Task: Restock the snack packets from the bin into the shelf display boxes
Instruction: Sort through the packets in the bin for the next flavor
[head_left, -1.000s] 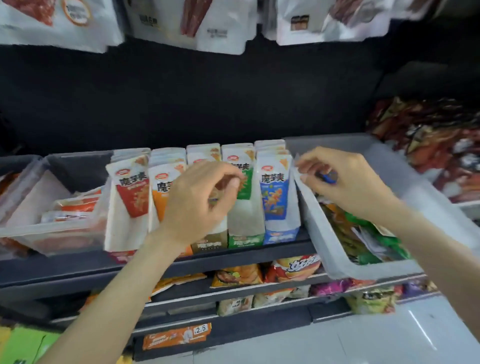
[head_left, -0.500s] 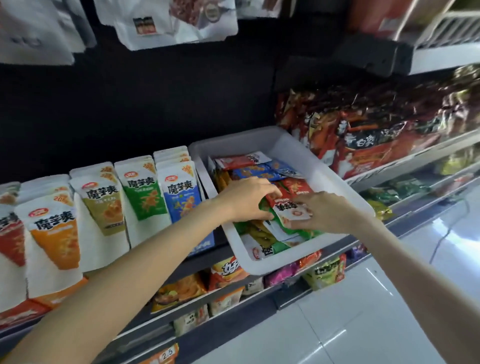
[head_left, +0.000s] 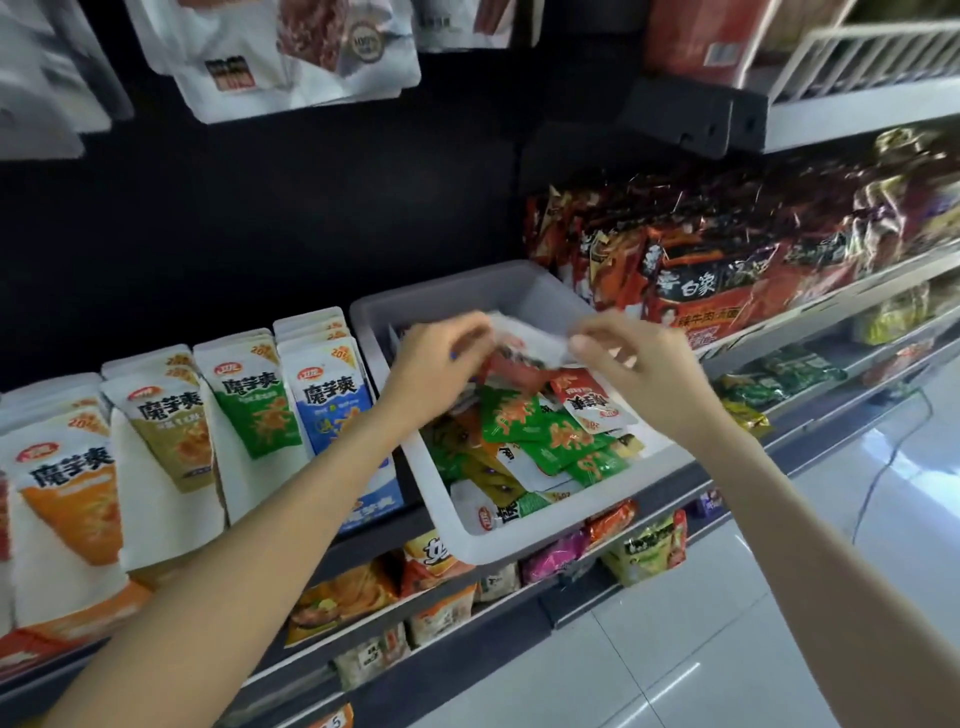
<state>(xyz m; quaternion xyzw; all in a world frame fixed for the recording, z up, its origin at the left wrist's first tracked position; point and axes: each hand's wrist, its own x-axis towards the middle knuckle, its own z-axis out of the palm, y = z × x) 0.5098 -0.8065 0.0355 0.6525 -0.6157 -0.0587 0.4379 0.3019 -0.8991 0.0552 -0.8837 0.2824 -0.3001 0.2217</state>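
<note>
Packets lifted out of the bin (head_left: 524, 540) for sorting
Left hand (head_left: 434, 364) and right hand (head_left: 631, 366) each pinch an end of red-and-white packets (head_left: 524, 345) above the bin — display boxes (head_left: 260, 415) wait just left.

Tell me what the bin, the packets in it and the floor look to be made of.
Bin: apparently moulded plastic, pale grey, matte, with a smooth rounded rim.
Packets: likely thin printed plastic film, glossy; they crumple and catch light. Both hands hold one above the pile.
Floor: seemingly polished white tiles, given the grout lines and bright reflections.
</note>
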